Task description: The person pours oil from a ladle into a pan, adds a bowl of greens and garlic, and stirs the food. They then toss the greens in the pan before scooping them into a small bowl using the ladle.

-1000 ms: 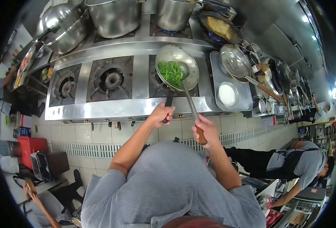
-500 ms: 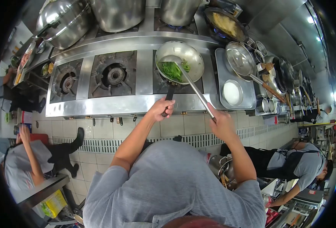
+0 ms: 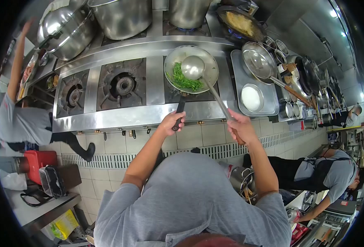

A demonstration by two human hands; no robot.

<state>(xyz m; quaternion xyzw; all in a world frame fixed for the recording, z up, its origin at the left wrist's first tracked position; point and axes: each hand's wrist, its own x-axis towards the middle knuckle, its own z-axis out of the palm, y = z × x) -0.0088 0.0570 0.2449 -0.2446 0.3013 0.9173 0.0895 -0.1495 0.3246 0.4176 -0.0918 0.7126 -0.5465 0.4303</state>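
A light-coloured wok (image 3: pixel 208 57) rests on the right burner of the front row, with chopped green vegetables (image 3: pixel 184 82) in its lower left part. My left hand (image 3: pixel 172 122) is wrapped round the wok's black handle (image 3: pixel 179 110). In my right hand (image 3: pixel 241 126) is the wooden end of a long metal ladle (image 3: pixel 193 67). The ladle's round bowl is over the wok, just above and right of the greens.
Two bare burners (image 3: pixel 125 85) lie to the left. Large steel pots (image 3: pixel 122 18) and a pan of frying food (image 3: pixel 240 24) stand behind. A tray (image 3: pixel 236 66) with a white-filled bowl (image 3: pixel 252 98) is at right. One co-worker (image 3: pixel 25 119) is left, another (image 3: pixel 334 173) right.
The ladle's bowl has moved right and turned, and my right hand has shifted slightly with it. The greens look more bunched and uncovered. At left, the co-worker has moved up with an arm raised.
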